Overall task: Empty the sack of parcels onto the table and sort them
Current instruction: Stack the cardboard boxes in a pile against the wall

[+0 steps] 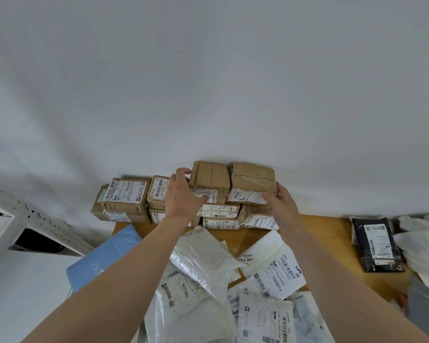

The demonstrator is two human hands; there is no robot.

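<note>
White wall [208,82] backs the wooden table [327,233], where the stack of brown boxes [218,214] stands against it. The top pair could likely tip forward onto the white mailers [198,258] just in front of the stack if squeezed unevenly, since the lower boxes look soft and crooked. The left hand [183,194] curls its fingers over the upper left box [209,178], thumb on its label; the right hand [280,201] cups the upper right box [253,178] at its outer side, thumb across the front
</note>
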